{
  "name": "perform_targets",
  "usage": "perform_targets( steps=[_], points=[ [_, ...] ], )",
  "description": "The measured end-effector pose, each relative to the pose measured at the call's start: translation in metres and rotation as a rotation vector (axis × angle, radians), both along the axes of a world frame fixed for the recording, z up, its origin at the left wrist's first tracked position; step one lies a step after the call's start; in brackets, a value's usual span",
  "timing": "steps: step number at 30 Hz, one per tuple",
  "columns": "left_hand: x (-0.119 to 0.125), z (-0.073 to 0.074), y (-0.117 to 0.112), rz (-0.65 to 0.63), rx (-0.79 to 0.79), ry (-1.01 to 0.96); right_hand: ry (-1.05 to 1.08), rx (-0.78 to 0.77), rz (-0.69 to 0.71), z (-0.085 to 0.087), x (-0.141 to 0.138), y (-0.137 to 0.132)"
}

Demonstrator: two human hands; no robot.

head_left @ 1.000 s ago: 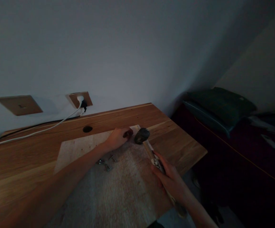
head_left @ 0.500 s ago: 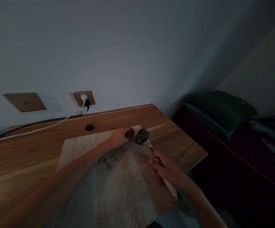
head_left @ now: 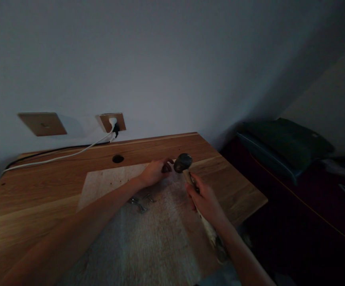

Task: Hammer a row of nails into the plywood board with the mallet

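My right hand (head_left: 204, 200) is wrapped round the wooden handle of a hammer (head_left: 183, 162), close behind its dark metal head, which hangs just right of my left fingertips. My left hand (head_left: 155, 172) rests on a pale board (head_left: 148, 234) near its far right corner, fingers pinched together on something small that I cannot make out. A few metal screws (head_left: 141, 201) lie on the board beside my left wrist. The board lies on a wooden desk (head_left: 41, 190).
A round cable hole (head_left: 118, 159) is in the desk behind the board. A white cable (head_left: 59, 157) runs along the desk's back edge to a wall socket (head_left: 112, 121). Right of the desk's edge stands a dark bed with a cushion (head_left: 282, 141).
My right hand has slid up the hammer handle toward the head. The hammer head has risen a little. My left hand has stayed at the board's corner.
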State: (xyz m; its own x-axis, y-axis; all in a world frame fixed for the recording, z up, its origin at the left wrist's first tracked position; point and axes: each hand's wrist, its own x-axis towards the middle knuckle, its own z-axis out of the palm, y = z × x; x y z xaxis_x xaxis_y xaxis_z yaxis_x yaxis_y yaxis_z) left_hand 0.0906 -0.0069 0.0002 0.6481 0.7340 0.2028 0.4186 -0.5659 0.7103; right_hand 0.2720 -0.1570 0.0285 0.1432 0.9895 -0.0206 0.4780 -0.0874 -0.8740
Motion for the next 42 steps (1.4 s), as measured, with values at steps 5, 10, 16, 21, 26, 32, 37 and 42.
perform_targets(
  steps=[5, 10, 16, 21, 26, 32, 37, 42],
  points=[
    [-0.001, 0.001, -0.002, 0.007, 0.0, 0.002, -0.073, 0.035, -0.001, 0.011, -0.006, 0.004],
    [-0.001, 0.002, -0.002, 0.021, -0.02, 0.003, -0.11, -0.02, 0.018, 0.008, -0.006, 0.003],
    [0.0, 0.004, -0.002, 0.039, -0.027, 0.025, -0.146, 0.007, 0.004, 0.006, -0.006, 0.003],
    [0.0, 0.005, -0.003, 0.046, -0.017, 0.029, -0.113, -0.018, 0.019, 0.003, -0.007, 0.002],
    [0.001, 0.001, 0.001, 0.075, 0.066, 0.034, -0.056, 0.019, -0.045, -0.006, -0.004, 0.0],
    [0.001, -0.002, 0.005, 0.048, 0.077, 0.033, -0.062, 0.023, -0.037, -0.007, -0.002, 0.002],
    [0.0, -0.001, 0.004, 0.048, 0.07, 0.031, -0.077, 0.014, -0.032, -0.003, -0.004, 0.003],
    [0.0, 0.001, 0.002, 0.054, 0.056, 0.039, -0.078, 0.013, -0.022, 0.001, -0.006, 0.003]
  ],
)
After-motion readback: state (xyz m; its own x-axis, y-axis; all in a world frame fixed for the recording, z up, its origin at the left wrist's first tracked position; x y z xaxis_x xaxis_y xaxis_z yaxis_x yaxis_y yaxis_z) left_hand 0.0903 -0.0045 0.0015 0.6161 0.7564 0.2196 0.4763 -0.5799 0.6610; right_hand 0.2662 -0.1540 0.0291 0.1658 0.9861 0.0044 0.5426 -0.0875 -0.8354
